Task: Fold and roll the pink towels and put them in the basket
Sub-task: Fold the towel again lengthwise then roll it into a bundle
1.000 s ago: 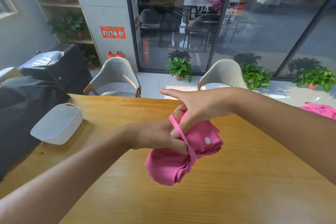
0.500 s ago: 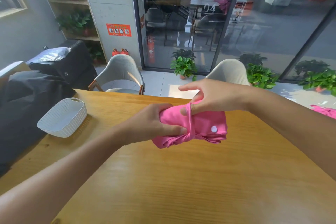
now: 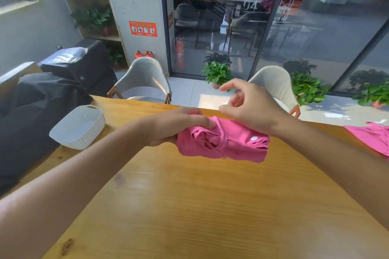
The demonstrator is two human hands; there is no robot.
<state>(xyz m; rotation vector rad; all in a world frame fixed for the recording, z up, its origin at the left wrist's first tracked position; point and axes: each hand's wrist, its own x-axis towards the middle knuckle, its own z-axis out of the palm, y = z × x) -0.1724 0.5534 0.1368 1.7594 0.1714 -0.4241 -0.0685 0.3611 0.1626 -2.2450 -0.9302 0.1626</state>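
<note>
Wood-grain table (image 3: 210, 206) fills the lower frame. At centre, the left hand (image 3: 174, 125) grips one end of a rolled pink towel (image 3: 223, 143) held above the tabletop. Right hand (image 3: 250, 105) hovers just above it, fingers loosely curled, holding nothing. White basket (image 3: 79, 127) sits centre-left; second pink towel (image 3: 372, 136) at right edge.

Single head-worn wide-angle view, looking forward and down, close over the wooden table (image 3: 189, 206)

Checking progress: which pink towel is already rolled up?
The pink towel gripped by the left hand; the other pink towel lies flat at the table's right edge.
</note>
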